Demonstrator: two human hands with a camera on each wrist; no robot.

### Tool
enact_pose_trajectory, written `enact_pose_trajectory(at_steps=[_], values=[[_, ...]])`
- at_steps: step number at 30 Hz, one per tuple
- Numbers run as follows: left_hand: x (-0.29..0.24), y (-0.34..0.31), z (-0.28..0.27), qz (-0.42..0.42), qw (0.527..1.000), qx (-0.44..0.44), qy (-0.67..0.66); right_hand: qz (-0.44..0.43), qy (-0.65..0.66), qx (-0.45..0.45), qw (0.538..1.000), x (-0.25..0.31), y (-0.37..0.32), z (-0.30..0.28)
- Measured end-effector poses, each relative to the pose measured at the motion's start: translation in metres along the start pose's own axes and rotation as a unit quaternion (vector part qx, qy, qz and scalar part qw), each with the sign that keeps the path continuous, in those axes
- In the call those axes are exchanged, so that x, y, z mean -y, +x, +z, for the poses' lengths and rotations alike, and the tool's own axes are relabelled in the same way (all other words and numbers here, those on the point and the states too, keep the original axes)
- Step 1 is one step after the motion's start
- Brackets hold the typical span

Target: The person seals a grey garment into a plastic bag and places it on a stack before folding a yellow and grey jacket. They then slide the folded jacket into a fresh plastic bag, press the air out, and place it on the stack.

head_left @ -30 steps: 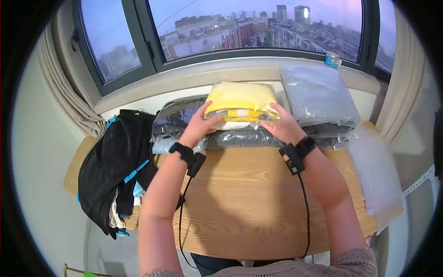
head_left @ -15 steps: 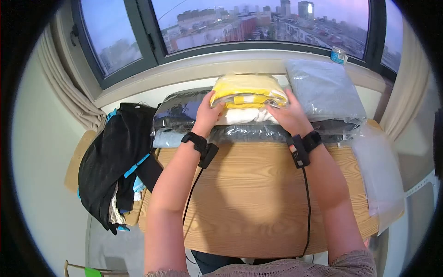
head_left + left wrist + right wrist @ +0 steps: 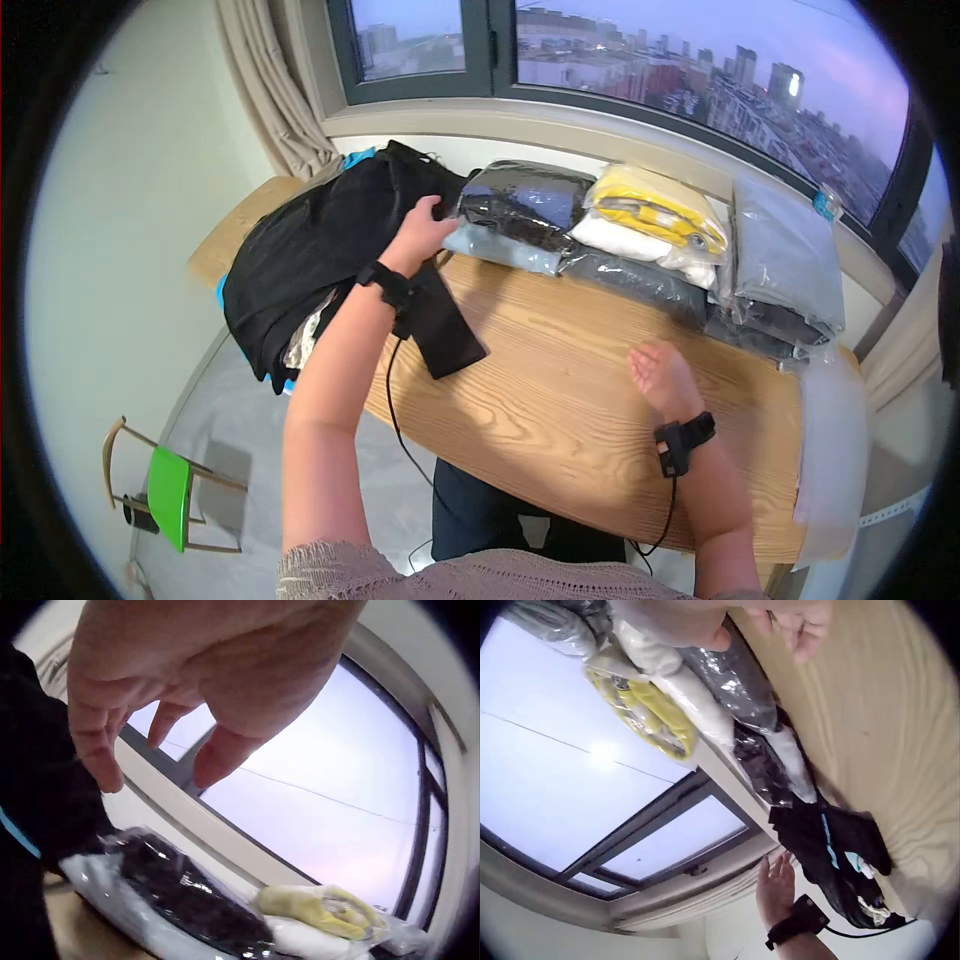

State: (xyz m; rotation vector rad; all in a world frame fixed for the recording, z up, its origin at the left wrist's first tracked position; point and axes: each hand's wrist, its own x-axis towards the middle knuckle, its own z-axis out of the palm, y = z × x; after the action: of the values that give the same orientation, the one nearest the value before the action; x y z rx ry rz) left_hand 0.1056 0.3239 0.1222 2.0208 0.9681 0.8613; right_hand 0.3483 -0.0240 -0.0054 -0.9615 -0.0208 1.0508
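Observation:
My left hand [image 3: 422,236] hovers beside the pile of black clothes [image 3: 320,235], its fingers loosely bent and nothing between them. In the left wrist view the thumb and fingers [image 3: 96,754] hang apart above a bagged black garment [image 3: 176,889]. My right hand [image 3: 662,380] is over the wooden table [image 3: 560,360], fingers loosely curled and holding nothing. A yellow garment in a clear bag [image 3: 655,212] lies on a bagged white one [image 3: 625,243], with a bagged dark grey one [image 3: 635,285] beneath. A folded light blue garment [image 3: 500,248] sits under the bagged black garment.
At the right of the row stands a large bagged grey-blue garment [image 3: 785,245]. Clear plastic bags [image 3: 832,450] hang over the table's right edge. A small blue tin [image 3: 827,203] is on the windowsill. A green-seated chair [image 3: 170,495] stands on the floor at left.
Both hands have let go of the yellow bagged garment, which stays on the white one. The left hand has moved left to the black clothes, the right hand back over the table. The head view has turned left.

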Motion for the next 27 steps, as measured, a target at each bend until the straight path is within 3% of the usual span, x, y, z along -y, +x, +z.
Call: enact_pose_trajectory(at_steps=[3, 4, 6, 7, 8, 9, 11, 14, 18, 22, 27], values=[[0.060, 0.012, -0.046, -0.039, 0.996, -0.061, 0.058, 0.017, -0.031, 0.052, 0.998, -0.032, -0.009, 0.009], [0.056, -0.003, -0.060, -0.052, 0.986, -0.096, 0.128, 0.003, -0.052, 0.056, 0.997, -0.039, -0.012, 0.013], [0.116, 0.009, -0.082, -0.103, 0.976, -0.140, 0.131, -0.018, -0.029, 0.069, 0.997, -0.050, -0.009, 0.009], [0.127, 0.003, -0.091, -0.158, 0.973, -0.152, 0.069, -0.043, -0.003, 0.079, 0.996, -0.055, -0.007, 0.008], [0.180, 0.024, -0.101, -0.179, 0.970, -0.137, 0.087, -0.043, -0.002, 0.080, 0.996, -0.056, -0.007, 0.009], [0.170, 0.013, -0.102, -0.178, 0.971, -0.137, 0.088, -0.041, -0.001, 0.079, 0.996, -0.055, -0.007, 0.008], [0.138, -0.025, -0.097, -0.309, 0.916, -0.201, -0.157, -0.043, 0.000, 0.077, 0.996, -0.052, -0.006, 0.007], [0.183, -0.018, -0.100, -0.198, 0.917, -0.302, -0.171, -0.024, 0.027, 0.102, 0.994, -0.051, -0.006, 0.002], [0.183, -0.028, -0.108, -0.167, 0.936, -0.303, -0.065, -0.031, 0.005, 0.120, 0.992, -0.051, -0.009, 0.006], [0.135, -0.036, -0.099, -0.115, 0.937, -0.267, -0.194, -0.018, 0.028, 0.112, 0.993, -0.048, -0.011, 0.010], [0.027, -0.065, -0.066, 0.004, 0.934, -0.154, -0.323, -0.047, -0.020, 0.124, 0.991, -0.049, -0.013, 0.013]])
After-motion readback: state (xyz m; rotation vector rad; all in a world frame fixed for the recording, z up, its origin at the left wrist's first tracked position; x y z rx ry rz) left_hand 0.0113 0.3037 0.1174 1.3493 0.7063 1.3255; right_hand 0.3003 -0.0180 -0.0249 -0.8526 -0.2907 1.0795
